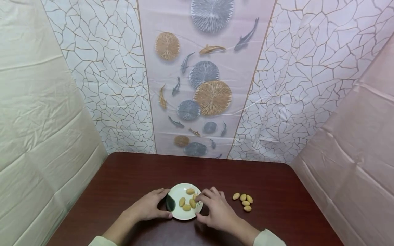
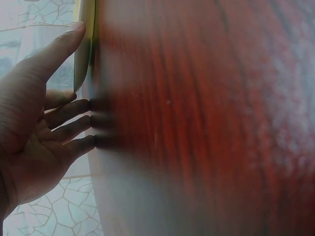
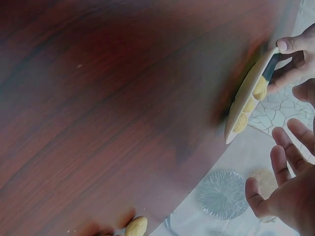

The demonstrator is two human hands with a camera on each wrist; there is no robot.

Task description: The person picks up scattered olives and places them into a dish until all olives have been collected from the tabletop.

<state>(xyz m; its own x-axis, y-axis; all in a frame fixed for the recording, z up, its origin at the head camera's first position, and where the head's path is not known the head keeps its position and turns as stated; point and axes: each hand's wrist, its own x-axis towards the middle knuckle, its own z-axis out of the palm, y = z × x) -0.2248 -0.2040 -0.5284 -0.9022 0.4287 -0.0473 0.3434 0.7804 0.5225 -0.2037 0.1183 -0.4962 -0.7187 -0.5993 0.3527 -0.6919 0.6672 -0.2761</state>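
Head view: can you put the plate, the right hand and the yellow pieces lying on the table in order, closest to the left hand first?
1. Plate: touching the left hand.
2. Right hand: at the plate's right side.
3. Yellow pieces on the table: beyond the right hand.

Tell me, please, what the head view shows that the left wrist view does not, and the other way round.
Only the head view shows five loose, oval, yellowish-tan nut-like pieces right of the round white plate, and the bare right hand. Only the left wrist view shows the palm of the bare left hand and the plate edge-on. Both share that hand, the plate, the dark reddish-brown tabletop and the white backdrop with brown crackle lines.
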